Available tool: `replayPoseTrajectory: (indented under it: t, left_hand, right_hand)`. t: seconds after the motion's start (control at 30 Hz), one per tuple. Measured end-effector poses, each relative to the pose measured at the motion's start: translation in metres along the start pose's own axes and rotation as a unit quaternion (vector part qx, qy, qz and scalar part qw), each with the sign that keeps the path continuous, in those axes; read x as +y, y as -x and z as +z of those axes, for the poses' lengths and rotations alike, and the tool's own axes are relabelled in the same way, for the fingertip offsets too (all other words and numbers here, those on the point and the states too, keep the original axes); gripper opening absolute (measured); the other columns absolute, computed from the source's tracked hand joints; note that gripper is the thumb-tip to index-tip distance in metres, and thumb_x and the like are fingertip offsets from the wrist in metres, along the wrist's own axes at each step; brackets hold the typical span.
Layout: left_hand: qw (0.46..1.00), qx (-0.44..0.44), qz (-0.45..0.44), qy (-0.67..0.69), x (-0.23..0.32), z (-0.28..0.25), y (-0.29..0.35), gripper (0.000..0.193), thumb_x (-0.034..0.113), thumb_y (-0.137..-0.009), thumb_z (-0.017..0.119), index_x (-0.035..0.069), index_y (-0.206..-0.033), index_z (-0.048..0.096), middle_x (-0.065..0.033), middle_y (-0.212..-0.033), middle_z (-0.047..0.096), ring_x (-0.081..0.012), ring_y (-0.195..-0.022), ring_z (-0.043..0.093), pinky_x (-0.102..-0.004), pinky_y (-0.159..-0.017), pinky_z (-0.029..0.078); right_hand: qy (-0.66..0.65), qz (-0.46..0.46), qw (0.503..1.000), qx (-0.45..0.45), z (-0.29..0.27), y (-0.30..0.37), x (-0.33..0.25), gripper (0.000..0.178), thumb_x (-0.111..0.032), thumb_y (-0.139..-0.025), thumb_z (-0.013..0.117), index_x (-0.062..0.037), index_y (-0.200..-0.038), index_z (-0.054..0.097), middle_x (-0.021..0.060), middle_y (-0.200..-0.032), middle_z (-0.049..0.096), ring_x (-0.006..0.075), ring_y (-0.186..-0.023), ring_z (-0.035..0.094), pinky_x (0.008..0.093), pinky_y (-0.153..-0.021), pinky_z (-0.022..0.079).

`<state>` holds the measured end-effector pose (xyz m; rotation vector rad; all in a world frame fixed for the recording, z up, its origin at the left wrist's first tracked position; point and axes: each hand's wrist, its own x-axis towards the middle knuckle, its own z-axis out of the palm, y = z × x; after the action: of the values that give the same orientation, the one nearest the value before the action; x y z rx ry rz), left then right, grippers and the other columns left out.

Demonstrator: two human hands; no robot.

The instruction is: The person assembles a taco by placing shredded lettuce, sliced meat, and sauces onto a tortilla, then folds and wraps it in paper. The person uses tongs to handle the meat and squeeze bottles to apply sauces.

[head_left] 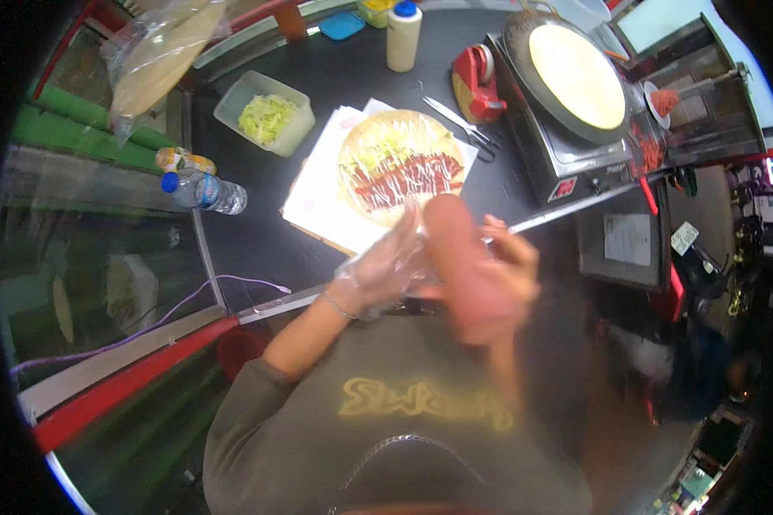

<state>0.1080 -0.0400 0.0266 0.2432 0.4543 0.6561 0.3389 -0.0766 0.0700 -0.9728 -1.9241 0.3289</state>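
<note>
My left hand point(386, 268) wears a clear plastic glove, with its fingers stretched out beside the bottle; whether it touches the bottle is unclear. My right hand point(514, 268) is wrapped around a pinkish-red squeeze bottle point(464, 270), blurred by motion, held in front of my chest at the near edge of the table. Just beyond my hands, a round flatbread point(386, 129) lies open on white paper point(313, 193). Shredded lettuce point(376, 159) and a dark reddish filling point(412, 178) cover its middle, with white sauce lines across them.
Left of the paper stand a plastic tub point(294, 137) of lettuce and a water bottle point(204, 192). Behind are a blue-capped sauce bottle point(403, 43), a red tape dispenser point(478, 90) and scissors point(455, 120). At right, a pan point(524, 60) with a pale round sits on a stove point(567, 167).
</note>
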Motion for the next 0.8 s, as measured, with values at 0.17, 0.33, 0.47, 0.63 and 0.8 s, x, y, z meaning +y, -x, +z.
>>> replayPoseTrajectory:
  t: [0.17, 0.33, 0.47, 0.63, 0.8]
  left_hand:
    - [0.916, 0.130, 0.356, -0.134, 0.085, -0.029, -0.053, 0.058, 0.037, -0.105, 0.085, 0.005, -0.149, 0.065, -0.0111, -0.129, 0.078, -0.0239, -0.113, 0.079, -0.0396, -0.099, 0.065]
    - [0.521, 0.383, 0.572, -0.505, 0.243, -0.065, -0.133, 0.080, 0.038, -0.085, 0.103, 0.003, -0.146, 0.063, -0.0171, -0.132, 0.080, -0.0310, -0.120, 0.079, -0.0440, -0.107, 0.062]
    - [0.461, 0.455, 0.552, -0.525, 0.265, -0.107, -0.171, 0.096, 0.051, -0.080, 0.102, 0.000, -0.148, 0.058, -0.0246, -0.138, 0.077, -0.0409, -0.127, 0.076, -0.0489, -0.110, 0.060]
    - [0.498, 0.473, 0.464, -0.559, 0.277, -0.103, -0.164, 0.120, 0.070, -0.079, 0.095, -0.005, -0.160, 0.050, -0.0331, -0.141, 0.073, -0.0494, -0.132, 0.072, -0.0537, -0.113, 0.058]
    - [0.360, 0.518, 0.451, -0.631, 0.203, -0.047, -0.084, 0.097, 0.067, -0.096, 0.082, -0.004, -0.157, 0.063, -0.0321, -0.144, 0.074, -0.0456, -0.133, 0.074, -0.0481, -0.117, 0.056]
  right_hand:
    - [0.051, 0.045, 0.991, -0.111, 0.020, -0.009, -0.016, 0.101, -0.047, -0.059, 0.111, -0.0293, -0.150, 0.073, 0.0247, -0.176, 0.044, 0.0511, -0.167, 0.034, 0.0684, -0.134, 0.033]
    - [0.092, 0.114, 0.988, -0.053, 0.003, -0.004, 0.012, 0.099, -0.042, -0.067, 0.109, -0.0220, -0.155, 0.067, 0.0268, -0.181, 0.038, 0.0538, -0.167, 0.032, 0.0680, -0.133, 0.033]
    - [0.098, 0.112, 0.988, -0.025, -0.004, 0.005, 0.050, 0.097, -0.024, -0.076, 0.105, -0.0123, -0.161, 0.059, 0.0276, -0.178, 0.042, 0.0528, -0.164, 0.039, 0.0659, -0.132, 0.035]
    - [0.008, 0.134, 0.991, -0.022, -0.005, -0.002, 0.097, 0.094, -0.013, -0.081, 0.099, -0.0099, -0.164, 0.054, 0.0273, -0.174, 0.049, 0.0491, -0.158, 0.050, 0.0616, -0.128, 0.041]
    - [-0.033, 0.195, 0.975, -0.099, 0.000, -0.013, 0.157, 0.050, -0.001, -0.103, 0.075, -0.0028, -0.152, 0.065, 0.0236, -0.158, 0.064, 0.0418, -0.144, 0.065, 0.0486, -0.119, 0.052]
